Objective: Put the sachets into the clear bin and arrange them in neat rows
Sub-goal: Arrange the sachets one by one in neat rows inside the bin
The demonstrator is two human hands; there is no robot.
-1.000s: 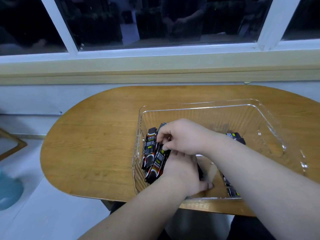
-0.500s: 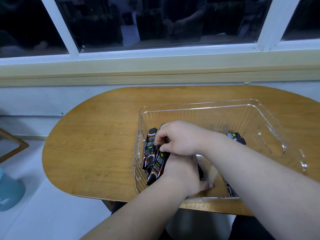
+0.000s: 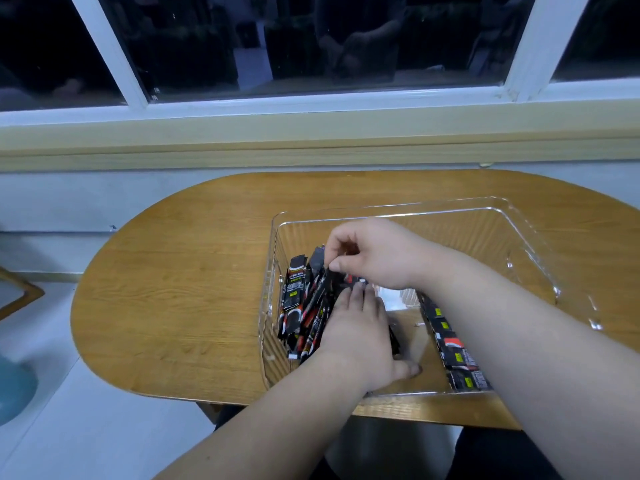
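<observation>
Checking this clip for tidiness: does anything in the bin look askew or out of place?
Yes. The sachets at the clear bin's left end lean and fan at differing angles under both hands, not yet a neat row. A second line of sachets runs beside the right forearm. Nothing is spilled on the table.

The clear bin [image 3: 450, 216] sits on the table [image 3: 194, 289] toward its 3 o'clock end. Inside, one bunch of sachets [image 3: 303, 306] leans at 9 o'clock; another row [image 3: 453, 351], perhaps lying flat, runs toward 5 o'clock.
</observation>
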